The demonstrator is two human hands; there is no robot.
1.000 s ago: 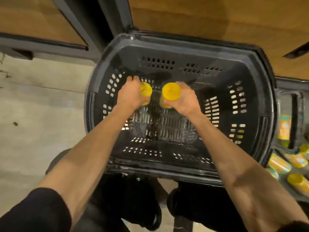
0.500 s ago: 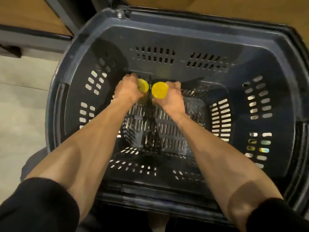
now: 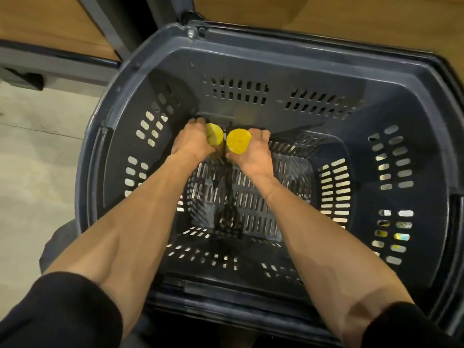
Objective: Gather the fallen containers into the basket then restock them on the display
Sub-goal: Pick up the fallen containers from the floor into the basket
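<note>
A dark grey slotted basket (image 3: 276, 61) fills most of the view. Both my arms reach down into it. My left hand (image 3: 192, 143) grips a container with a yellow lid (image 3: 215, 137). My right hand (image 3: 251, 153) grips a second yellow-lidded container (image 3: 238, 144). The two containers stand side by side, almost touching, low near the basket's far wall. Only their lids show; my fingers hide the bodies.
Wooden shelf panels (image 3: 351, 13) with dark metal frames stand behind the basket. A pale concrete floor (image 3: 37, 159) lies to the left. Through the basket's right wall slots, bits of yellow packaging (image 3: 399, 237) show outside.
Both hands have gone deeper into the basket with their containers, drawing closer together. The view has moved in over the basket, so the containers on the floor at right are out of sight.
</note>
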